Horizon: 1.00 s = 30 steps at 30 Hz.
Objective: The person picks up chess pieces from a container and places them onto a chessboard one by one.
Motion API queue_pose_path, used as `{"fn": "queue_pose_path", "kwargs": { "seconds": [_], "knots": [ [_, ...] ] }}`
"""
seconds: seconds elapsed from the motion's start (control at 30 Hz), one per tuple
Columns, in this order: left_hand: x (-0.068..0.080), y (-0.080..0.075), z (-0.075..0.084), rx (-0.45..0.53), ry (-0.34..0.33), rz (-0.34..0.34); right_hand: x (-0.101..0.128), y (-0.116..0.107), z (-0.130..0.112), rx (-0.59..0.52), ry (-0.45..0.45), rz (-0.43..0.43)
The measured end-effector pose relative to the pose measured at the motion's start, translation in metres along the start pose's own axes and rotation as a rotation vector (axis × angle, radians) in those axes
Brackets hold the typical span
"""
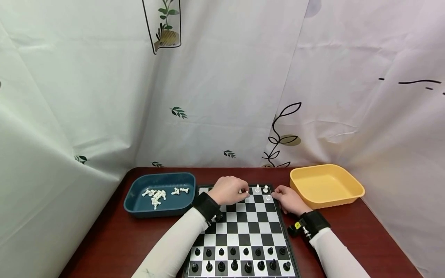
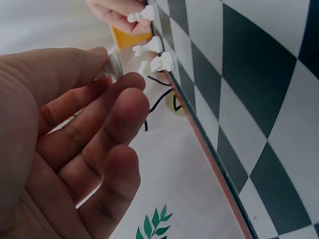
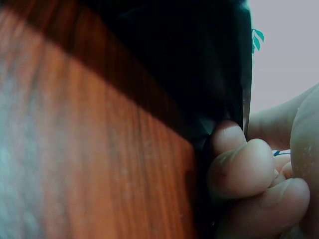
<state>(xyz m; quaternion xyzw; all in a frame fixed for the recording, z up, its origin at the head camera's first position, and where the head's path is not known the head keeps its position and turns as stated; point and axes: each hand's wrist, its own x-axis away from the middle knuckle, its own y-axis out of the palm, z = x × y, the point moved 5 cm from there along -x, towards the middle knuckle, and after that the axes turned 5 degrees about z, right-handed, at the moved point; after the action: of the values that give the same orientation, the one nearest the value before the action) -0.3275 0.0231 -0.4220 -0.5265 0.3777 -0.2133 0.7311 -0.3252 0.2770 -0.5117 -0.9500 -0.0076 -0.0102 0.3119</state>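
My left hand is over the far edge of the chessboard. It pinches a white chess piece between thumb and fingertips; only the round base shows, the remainder hidden by the fingers. At the far right corner of the board stand a white rook, another white piece and a white pawn. Beside that corner, my right hand grips the board's right edge, its curled fingers against the dark side. Black chess pieces fill the two nearest rows.
Left of the board sits a dark blue tray with several white chess pieces lying in it. A yellow tray stands at the right, close behind my right hand. A patterned white cloth hangs behind the reddish-brown table.
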Motion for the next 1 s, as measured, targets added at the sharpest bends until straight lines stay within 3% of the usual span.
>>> {"fn": "queue_pose_path", "kwargs": {
  "seconds": [0.33,0.7,1.0],
  "knots": [
    [-0.016,0.019,0.000,0.013,0.016,-0.051,0.000,0.000,0.001,-0.005,0.005,0.004],
    [-0.027,0.025,0.009,-0.024,0.018,-0.085,0.000,0.001,-0.001,0.000,0.012,0.003],
    [-0.033,0.041,0.005,0.039,-0.019,-0.122,0.000,0.000,-0.001,-0.007,0.012,0.011]
  ]
}}
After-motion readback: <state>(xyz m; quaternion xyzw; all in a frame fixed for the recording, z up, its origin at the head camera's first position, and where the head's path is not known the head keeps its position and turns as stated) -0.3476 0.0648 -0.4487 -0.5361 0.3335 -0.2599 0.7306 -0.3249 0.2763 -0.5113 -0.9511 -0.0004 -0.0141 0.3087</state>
